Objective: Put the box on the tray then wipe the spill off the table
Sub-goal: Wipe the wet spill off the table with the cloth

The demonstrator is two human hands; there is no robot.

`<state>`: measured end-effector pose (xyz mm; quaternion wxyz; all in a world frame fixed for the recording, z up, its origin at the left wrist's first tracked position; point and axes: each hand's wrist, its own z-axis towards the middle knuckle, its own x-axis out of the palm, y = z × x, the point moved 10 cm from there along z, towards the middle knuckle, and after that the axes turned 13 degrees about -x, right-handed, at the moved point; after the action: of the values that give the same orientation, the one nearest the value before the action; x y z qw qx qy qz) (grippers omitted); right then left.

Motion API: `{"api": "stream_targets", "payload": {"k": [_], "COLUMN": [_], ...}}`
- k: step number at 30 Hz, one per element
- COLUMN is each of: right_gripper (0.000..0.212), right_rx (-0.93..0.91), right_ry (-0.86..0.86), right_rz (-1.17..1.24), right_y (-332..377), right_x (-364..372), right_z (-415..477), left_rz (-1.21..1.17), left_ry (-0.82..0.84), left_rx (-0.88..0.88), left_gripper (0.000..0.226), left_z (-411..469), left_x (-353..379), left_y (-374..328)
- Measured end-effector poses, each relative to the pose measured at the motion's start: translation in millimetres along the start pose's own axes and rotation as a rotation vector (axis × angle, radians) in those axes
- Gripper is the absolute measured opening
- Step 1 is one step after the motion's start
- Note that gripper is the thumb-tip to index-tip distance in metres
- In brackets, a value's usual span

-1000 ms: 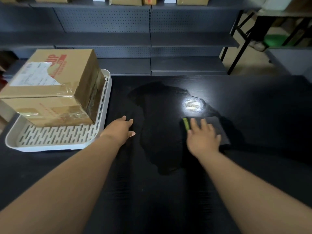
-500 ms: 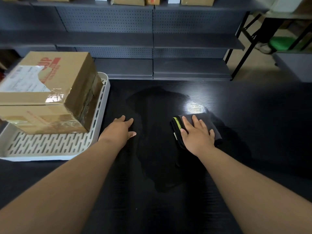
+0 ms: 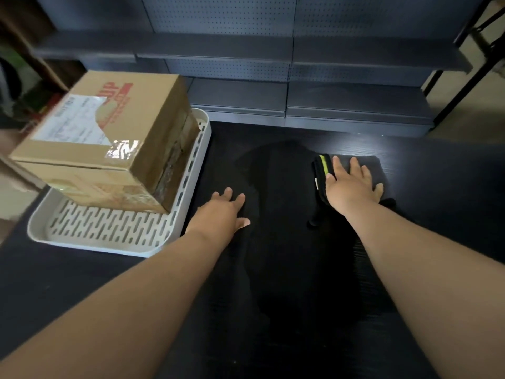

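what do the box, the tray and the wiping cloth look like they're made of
Box: brown corrugated cardboard, matte, sealed with glossy clear tape that catches the light, paper label on top. Tray: probably moulded plastic, off-white, smooth, with a slotted base and rounded rim. Cloth: dark, soft folded fabric with a yellow-green edge strip, possibly microfibre; the weave is too dark to tell.

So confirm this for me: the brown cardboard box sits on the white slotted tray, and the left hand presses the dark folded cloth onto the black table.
Wrong hand. In the head view the right hand presses the dark folded cloth onto the black table; the left hand lies flat and empty. The brown cardboard box does sit on the white slotted tray.
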<state>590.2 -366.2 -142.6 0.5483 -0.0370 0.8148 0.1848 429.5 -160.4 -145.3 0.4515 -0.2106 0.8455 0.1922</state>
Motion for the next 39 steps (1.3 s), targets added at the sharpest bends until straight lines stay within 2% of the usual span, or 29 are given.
{"api": "stream_targets", "payload": {"k": [8,13,16,19,25,28,32,33,35,37,39], "right_gripper": [0.052,0.052,0.053,0.054,0.051,0.051,0.050,0.050,0.050,0.050,0.050], "right_rx": [-0.206,-0.422,-0.469,-0.531,-0.628,-0.680,-0.769,-0.750,-0.597,-0.339,-0.062], "right_ry": [0.076,0.176,0.210,0.226,0.206,0.195,0.201,0.185,0.091,-0.034,-0.052], "right_rz": [-0.091,-0.161,-0.186,-0.192,-0.184,-0.168,-0.158,-0.149,-0.129,-0.107,-0.042], "right_y": [60.0,102.0,115.2,126.8,136.2,142.3,135.3,123.2,79.1,13.7,-47.9], "right_x": [4.4,17.8,27.4,38.9,62.0,75.2,87.9,86.0,69.5,43.0,25.4], "right_z": [28.3,14.8,0.5,-20.0,-69.8,-106.5,-158.1,-160.7,-151.8,-138.9,-135.7], "left_rz": [-0.031,-0.038,-0.039,-0.160,-0.462,-0.494,-0.488,-0.468,-0.406,-0.351,-0.315], "left_ry": [0.009,-0.002,0.003,0.019,-0.381,-0.462,-0.468,-0.455,-0.408,-0.355,-0.324], "left_rx": [0.004,0.000,0.010,0.030,-0.040,-0.019,0.009,0.015,0.023,0.028,0.033], "left_gripper": [0.065,0.065,0.065,0.057,0.038,0.038,0.038,0.039,0.041,0.044,0.047], "left_z": [-4.2,-6.4,-10.5,-22.3,-54.6,-67.9,-79.1,-81.1,-84.0,-86.1,-88.5], "left_x": [-2.4,-2.4,-3.8,-14.3,-42.7,-46.3,-45.5,-43.2,-35.4,-26.7,-20.9], "left_y": [-0.7,-0.5,-2.0,0.0,37.4,33.9,20.8,18.5,17.2,19.8,24.1]}}
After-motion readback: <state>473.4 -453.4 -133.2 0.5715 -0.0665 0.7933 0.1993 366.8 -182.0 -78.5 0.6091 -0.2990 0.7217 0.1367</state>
